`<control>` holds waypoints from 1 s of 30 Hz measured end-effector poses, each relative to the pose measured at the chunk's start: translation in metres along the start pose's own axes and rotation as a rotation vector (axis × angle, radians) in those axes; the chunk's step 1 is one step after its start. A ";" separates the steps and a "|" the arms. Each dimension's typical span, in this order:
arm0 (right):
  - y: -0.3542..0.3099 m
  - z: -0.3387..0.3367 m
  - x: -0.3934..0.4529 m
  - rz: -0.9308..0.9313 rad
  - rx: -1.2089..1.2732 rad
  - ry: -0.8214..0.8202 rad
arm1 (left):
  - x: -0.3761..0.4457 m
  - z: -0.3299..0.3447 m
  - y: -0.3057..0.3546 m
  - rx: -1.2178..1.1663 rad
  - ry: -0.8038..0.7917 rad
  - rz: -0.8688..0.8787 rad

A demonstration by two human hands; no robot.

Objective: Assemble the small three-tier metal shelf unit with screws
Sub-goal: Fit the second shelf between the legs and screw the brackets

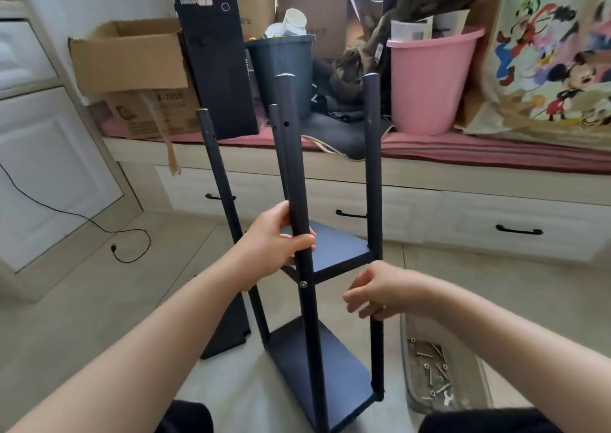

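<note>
The black metal shelf unit (307, 300) stands upright on the floor between both hands. The left hand (276, 241) has its grip curled round the near front post; the right hand (373, 292) pinches the right post. Two flat black tiers are mounted; behind, four post tops stand bare.

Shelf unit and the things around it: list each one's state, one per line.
Shelf unit: upright, two tiers fitted, top tier missing.
Left hand: grips the near post.
Right hand: fingers curled at the right post.
Spare shelf panel: leaning on the far left post.
Screw tray: on the floor, holding loose screws.
Pink bucket: upright, papers inside.
</note>
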State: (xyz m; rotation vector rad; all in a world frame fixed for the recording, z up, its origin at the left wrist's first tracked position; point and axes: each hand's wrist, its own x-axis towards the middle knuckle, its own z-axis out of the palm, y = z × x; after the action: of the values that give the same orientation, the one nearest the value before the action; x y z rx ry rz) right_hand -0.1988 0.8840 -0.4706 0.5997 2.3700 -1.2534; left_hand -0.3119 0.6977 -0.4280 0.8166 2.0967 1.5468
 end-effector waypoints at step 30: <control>0.013 -0.023 0.009 -0.226 0.232 0.301 | -0.005 -0.033 -0.028 0.470 0.051 -0.065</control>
State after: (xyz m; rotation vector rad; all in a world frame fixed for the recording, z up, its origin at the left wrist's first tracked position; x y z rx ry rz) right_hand -0.2028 0.9114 -0.4723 0.6422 2.6153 -1.6561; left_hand -0.3349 0.6647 -0.4453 0.8547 2.5408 1.0601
